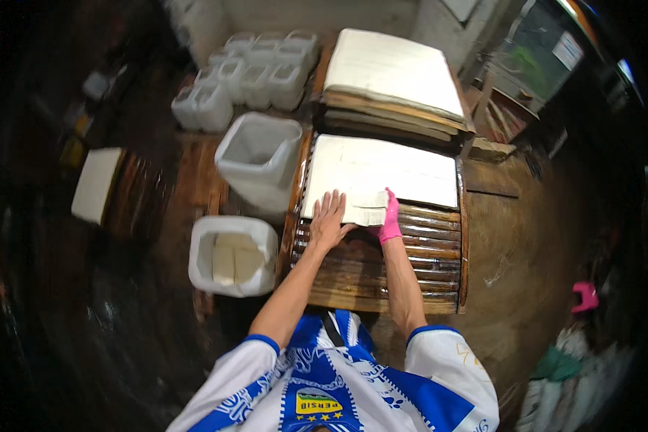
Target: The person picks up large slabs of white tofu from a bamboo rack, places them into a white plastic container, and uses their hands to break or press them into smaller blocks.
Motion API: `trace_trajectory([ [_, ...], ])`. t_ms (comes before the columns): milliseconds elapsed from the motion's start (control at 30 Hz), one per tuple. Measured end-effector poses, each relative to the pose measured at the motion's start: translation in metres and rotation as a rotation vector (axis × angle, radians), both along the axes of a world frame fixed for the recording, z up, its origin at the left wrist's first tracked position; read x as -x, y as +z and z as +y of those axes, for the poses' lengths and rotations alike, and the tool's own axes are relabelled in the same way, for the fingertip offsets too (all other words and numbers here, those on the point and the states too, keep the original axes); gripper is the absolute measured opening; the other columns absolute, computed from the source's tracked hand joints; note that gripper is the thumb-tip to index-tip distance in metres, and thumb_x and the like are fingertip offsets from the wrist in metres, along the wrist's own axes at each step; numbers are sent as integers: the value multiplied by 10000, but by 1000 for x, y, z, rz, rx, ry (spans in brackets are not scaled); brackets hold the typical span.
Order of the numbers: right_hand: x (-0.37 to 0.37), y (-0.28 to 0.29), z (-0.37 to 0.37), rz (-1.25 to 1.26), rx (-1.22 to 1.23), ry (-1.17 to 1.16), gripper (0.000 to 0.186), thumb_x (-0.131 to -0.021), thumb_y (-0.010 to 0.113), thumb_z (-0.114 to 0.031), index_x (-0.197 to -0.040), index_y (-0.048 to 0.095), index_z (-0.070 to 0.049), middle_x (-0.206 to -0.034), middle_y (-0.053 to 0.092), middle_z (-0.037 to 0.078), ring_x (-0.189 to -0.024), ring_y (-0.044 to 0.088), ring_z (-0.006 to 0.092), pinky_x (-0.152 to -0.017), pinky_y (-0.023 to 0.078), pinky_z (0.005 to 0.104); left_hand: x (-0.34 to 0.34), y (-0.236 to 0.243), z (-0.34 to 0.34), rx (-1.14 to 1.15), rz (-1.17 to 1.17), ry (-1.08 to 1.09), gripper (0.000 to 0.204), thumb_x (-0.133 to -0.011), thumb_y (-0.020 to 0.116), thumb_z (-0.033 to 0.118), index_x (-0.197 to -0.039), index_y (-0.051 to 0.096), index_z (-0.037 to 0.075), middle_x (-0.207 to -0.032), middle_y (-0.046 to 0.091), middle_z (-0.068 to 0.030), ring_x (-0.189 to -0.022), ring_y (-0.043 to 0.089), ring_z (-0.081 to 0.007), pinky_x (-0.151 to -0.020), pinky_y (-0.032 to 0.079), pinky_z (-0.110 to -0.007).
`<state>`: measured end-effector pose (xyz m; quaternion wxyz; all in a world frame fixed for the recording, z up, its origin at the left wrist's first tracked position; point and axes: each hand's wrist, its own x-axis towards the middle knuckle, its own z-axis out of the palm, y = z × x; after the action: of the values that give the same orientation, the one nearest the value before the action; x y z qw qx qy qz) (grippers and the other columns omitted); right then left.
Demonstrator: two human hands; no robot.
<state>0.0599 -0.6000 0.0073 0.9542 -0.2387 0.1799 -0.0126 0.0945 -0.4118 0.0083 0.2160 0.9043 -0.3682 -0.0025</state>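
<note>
The bare left hand [329, 218] lies flat, fingers spread, grip released, on the near edge of a smooth white slab [381, 173] resting on a ribbed, wet wooden slat tray [410, 266]. At its 3 o'clock, the pink-gloved right hand [390, 219] pinches a small cut white block [368, 208] against the slab's edge. At 9 o'clock, a square white plastic tub [232, 255] holds pale rectangular blocks.

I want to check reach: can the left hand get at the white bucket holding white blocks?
Probably yes: the left hand lies flat on the white slab, the white bucket stands open just to its left, nothing between.
</note>
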Motion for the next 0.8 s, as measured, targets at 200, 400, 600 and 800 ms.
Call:
trace_trajectory([
  [200, 89, 30, 40, 42, 107, -332, 818, -888, 377, -561, -1402, 351, 76, -1410, 437, 244, -1255, 485, 392, -1091, 368, 474, 43, 75, 9, 5, 181, -237, 1170, -730, 491, 821, -1498, 184, -7, -1546, 43, -313, -1448, 24, -442, -1120, 30, -641],
  [400, 80, 92, 137, -200, 154, 67, 806, -869, 382, -509, -1399, 356, 98, -1420, 408, 260, -1310, 422, 349, -1122, 318, 432, 91, 84, 49, 403, 559, 422, 851, -977, 264, 600, -1512, -43, 12, -1537, -144, -301, -1428, -169, -430, -1124, -107, -574],
  [600, -45, 54, 301, -13, 581, 869, 608, -865, 561, -400, -1350, 508, -37, -1318, 546, 91, -1251, 462, 201, -1080, 302, 286, 44, 0, 156, 1953, 1207, 1161, 649, -1001, 328, 529, -1464, 317, 74, -1462, 381, -96, -1344, 364, -213, -1116, 294, -354],
  [800, -132, -116, 375, 311, 739, 1184, 241, -917, 552, -324, -1005, 610, -107, -890, 557, -8, -848, 500, 133, -814, 414, 270, -24, -167, 233, 2067, 1527, 1598, 725, -972, 352, 553, -1519, 172, 112, -1531, 296, -52, -1346, 372, -204, -1104, 297, -356],
])
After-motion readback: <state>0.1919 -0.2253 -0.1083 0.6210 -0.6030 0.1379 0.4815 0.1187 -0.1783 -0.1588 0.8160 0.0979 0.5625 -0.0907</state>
